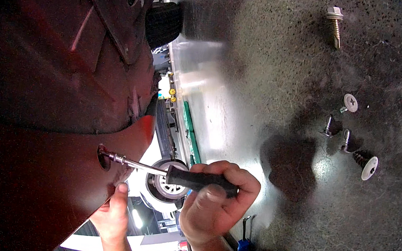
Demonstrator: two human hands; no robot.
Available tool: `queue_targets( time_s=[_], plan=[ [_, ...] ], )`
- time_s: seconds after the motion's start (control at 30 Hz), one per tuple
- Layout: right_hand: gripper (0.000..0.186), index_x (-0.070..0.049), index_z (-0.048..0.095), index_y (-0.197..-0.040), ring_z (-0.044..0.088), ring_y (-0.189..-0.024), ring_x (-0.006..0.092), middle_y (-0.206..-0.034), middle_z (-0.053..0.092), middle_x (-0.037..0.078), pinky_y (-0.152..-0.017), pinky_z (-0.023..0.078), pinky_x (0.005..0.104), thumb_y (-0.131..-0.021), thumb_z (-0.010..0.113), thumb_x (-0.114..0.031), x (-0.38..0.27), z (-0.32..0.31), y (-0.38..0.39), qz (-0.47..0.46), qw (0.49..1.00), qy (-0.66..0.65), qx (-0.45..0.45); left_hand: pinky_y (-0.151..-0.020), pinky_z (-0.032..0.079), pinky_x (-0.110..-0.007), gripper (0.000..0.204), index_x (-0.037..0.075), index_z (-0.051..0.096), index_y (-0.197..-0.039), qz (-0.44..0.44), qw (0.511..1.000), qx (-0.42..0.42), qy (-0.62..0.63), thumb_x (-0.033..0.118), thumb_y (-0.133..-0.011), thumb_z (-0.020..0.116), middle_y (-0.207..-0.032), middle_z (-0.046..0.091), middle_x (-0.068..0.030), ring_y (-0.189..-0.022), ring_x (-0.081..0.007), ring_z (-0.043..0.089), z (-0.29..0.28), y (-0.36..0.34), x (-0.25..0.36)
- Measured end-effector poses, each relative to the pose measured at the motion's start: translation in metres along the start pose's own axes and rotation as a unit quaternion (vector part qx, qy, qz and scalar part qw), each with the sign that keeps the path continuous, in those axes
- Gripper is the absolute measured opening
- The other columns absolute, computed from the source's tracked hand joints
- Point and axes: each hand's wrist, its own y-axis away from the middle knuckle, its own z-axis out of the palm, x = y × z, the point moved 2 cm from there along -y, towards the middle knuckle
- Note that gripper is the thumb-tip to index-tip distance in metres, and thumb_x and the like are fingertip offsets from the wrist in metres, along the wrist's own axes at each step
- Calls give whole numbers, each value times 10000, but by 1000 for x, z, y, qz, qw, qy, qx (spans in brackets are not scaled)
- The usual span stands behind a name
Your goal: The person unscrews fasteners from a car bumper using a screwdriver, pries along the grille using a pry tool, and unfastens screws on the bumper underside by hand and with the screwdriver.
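Note:
My right hand [215, 201] is wrapped around the black handle of a socket driver [144, 167]. The driver's metal shaft points left, and its socket end sits at a round hole [104, 156] in a red car body panel [56, 176]. Lower down, my left hand [112, 219] grips the edge of this panel, its thumb on the near face and most fingers hidden behind. Whether a fastener is inside the hole cannot be made out.
On the concrete floor [353, 228] at right lie a hex-head screw [334, 23], a flat-head screw [350, 103] and several other fasteners. A blue-handled tool [243, 245] is near my right wrist. A dark underbody liner [65, 51] fills the upper left. Another car's wheel [170, 188] shows behind.

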Motion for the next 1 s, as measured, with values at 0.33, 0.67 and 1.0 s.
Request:
queue_targets(
  time_s=[0.33,0.67,1.0],
  plan=[
    [382,-55,342,-1342,673,-879,198,-1022,593,196,-818,574,320,-1075,548,-235,-6,4,7,20,997,-64,-25,-1103,411,-448,604,-58,578,-1334,4,995,51,-91,283,-889,802,-1272,669,-188,-1170,-300,622,2,-2,7],
    [345,-50,389,-1162,484,-712,139,-962,521,163,-649,458,279,-1033,620,-272,-7,1,3,-76,996,-36,-35,-1020,480,-397,590,-80,493,-1404,10,999,23,-19,61,-893,751,-1320,623,-185,-1134,-276,624,0,2,-6],
    [234,-136,424,-1107,483,-917,176,-1097,501,85,-855,479,455,-1133,351,-356,-20,17,-6,129,925,-351,-65,-1017,475,-383,587,-67,500,-1403,21,1000,7,5,50,-889,760,-1320,620,-169,-1141,-255,609,3,0,4]
  ],
)
